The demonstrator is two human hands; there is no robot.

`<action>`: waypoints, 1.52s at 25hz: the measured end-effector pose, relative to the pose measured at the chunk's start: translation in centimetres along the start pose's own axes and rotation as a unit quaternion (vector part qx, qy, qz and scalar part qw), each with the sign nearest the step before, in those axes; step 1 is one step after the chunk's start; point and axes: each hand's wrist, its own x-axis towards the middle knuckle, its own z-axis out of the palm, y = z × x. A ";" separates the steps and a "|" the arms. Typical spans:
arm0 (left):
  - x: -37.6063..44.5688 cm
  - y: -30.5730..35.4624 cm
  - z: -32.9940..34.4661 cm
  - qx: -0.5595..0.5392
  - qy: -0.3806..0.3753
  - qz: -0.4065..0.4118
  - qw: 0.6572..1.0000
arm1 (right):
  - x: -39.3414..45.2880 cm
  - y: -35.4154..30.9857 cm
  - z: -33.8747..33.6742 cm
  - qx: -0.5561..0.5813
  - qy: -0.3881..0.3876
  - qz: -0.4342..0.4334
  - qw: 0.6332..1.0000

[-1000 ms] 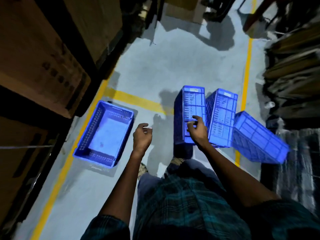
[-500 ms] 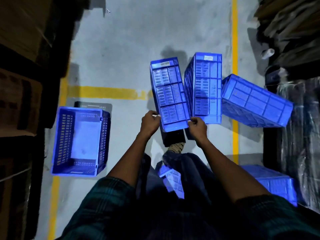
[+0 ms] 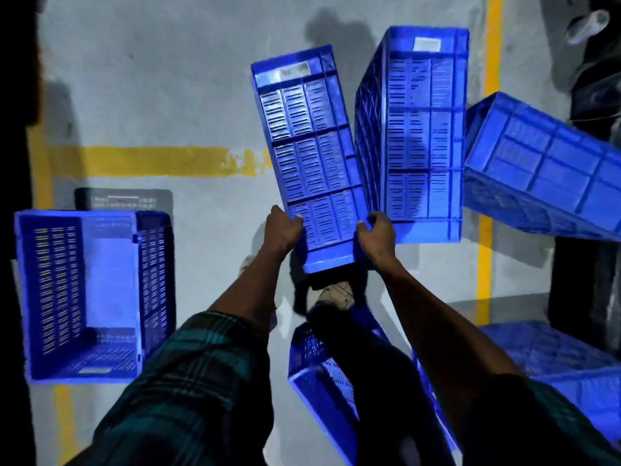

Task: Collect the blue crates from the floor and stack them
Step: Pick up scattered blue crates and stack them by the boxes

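Observation:
I hold a blue slotted crate [image 3: 311,156] on its side, tilted left, its near end gripped between both hands. My left hand [image 3: 284,227] clamps its left edge and my right hand [image 3: 376,233] its right edge. A second blue crate [image 3: 420,129] stands on its side just right of it, touching. A third blue crate [image 3: 541,169] leans tipped at the far right. An upright open crate [image 3: 90,294] sits on the floor at left. Two more blue crates lie near my legs, one [image 3: 322,381] under my feet and one [image 3: 571,371] at lower right.
Grey concrete floor [image 3: 168,79] with yellow lines, one horizontal [image 3: 151,161], one vertical at right [image 3: 487,257]. Dark racking edges the left side [image 3: 13,62]. Dark wrapped goods stand at right [image 3: 591,62]. My shoe [image 3: 336,294] is below the held crate.
My left hand has joined the right on the crate's near end. The crate has tilted left away from its neighbour, and my view has dropped to look straight down.

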 end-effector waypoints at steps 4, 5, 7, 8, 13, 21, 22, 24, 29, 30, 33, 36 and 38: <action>3.4 -3.5 3.7 -0.037 -0.103 -0.099 0.989 | 2.1 1.7 2.5 -0.032 -0.001 0.058 0.998; 3.4 -3.8 3.9 -0.067 -0.108 -0.116 0.985 | 2.3 1.9 2.7 -0.046 -0.008 0.062 0.997; 3.5 -4.1 3.1 -0.108 -0.092 -0.121 0.982 | 1.9 1.5 2.8 -0.066 -0.025 0.054 0.996; 3.3 -4.1 2.2 -0.118 -0.080 -0.111 0.984 | 1.2 0.9 2.6 -0.051 -0.028 0.039 0.998; 0.5 -2.1 -4.1 -0.117 -0.008 -0.041 0.992 | -2.6 -6.4 0.9 0.019 0.030 -0.026 0.999; -13.9 2.5 -16.2 -0.167 0.060 0.054 0.983 | -15.9 -17.6 -5.9 0.080 -0.023 0.018 0.996; -16.3 2.6 -18.2 -0.173 0.067 0.065 0.980 | -18.5 -19.1 -6.7 0.108 -0.037 0.023 0.993; -18.1 2.9 -20.3 -0.175 0.092 0.084 0.977 | -20.0 -20.7 -7.0 0.185 -0.058 0.048 0.980; -27.5 4.1 -26.1 -0.163 0.211 0.191 0.945 | -27.2 -25.4 -8.5 0.306 -0.095 0.075 0.944; -29.5 3.9 -26.5 -0.158 0.234 0.224 0.933 | -29.2 -26.5 -9.0 0.334 -0.097 0.080 0.934; -34.1 2.8 -26.8 -0.138 0.315 0.272 0.899 | -35.0 -28.9 -9.7 0.406 -0.087 0.089 0.905; -37.4 -0.3 -26.3 -0.131 0.365 0.312 0.867 | -39.4 -30.2 -9.7 0.467 -0.122 0.112 0.869; -38.6 -3.2 -26.1 -0.101 0.391 0.316 0.858 | -41.4 -30.8 -9.7 0.484 -0.143 0.121 0.855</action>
